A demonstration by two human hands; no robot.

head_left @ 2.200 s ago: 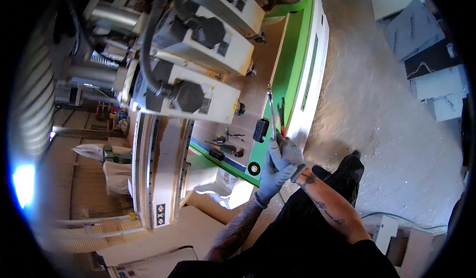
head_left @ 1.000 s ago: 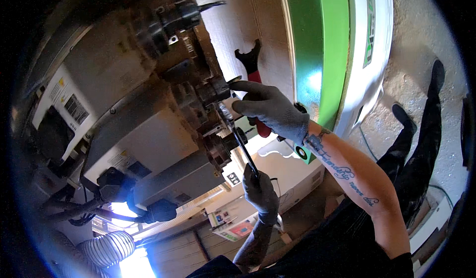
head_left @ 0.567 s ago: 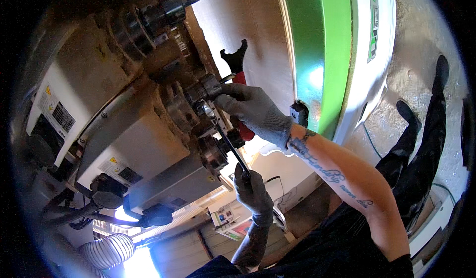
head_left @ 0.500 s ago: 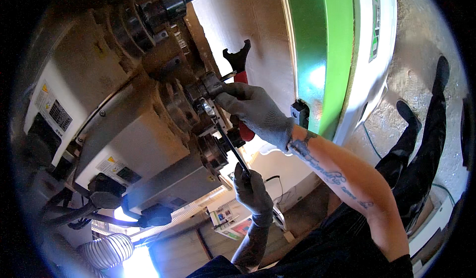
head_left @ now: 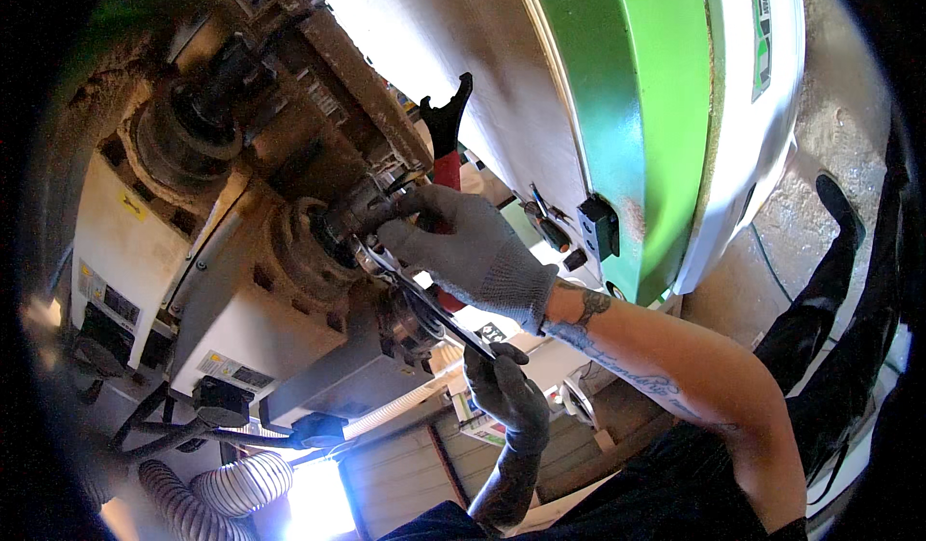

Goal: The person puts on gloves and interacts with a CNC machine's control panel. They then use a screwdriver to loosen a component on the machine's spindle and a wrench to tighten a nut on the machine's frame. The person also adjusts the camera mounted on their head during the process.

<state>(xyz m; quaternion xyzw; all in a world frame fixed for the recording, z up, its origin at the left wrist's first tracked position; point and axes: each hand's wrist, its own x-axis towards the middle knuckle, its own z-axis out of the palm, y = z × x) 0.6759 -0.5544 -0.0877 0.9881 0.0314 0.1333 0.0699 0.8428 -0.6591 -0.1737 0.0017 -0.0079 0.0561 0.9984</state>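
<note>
My left hand [head_left: 506, 401], in a grey glove, is closed around the lower end of a long metal wrench [head_left: 424, 300]. The wrench's upper end sits against a dark cylindrical tool holder [head_left: 355, 213] on a dusty spindle [head_left: 299, 242]. My right hand [head_left: 463, 242], also gloved, is closed at the tool holder, beside the wrench head; its fingertips are partly hidden. Behind that hand runs a spanner with a black forked head [head_left: 448, 112] and a red handle [head_left: 446, 170]. Whether my right hand also touches this spanner I cannot tell.
Another spindle [head_left: 188, 131] stands at the upper left, and a third [head_left: 410, 324] lies below the wrench. A green and white machine cover [head_left: 666, 126] rises on the right. Ribbed hoses [head_left: 241, 483] and cables hang at the lower left. Small tools [head_left: 550, 228] lie behind my right wrist.
The view has shifted closer and turned slightly. Both hands appear a little lower, the wrench lies at a flatter slant, and my right hand covers more of the tool holder's end.
</note>
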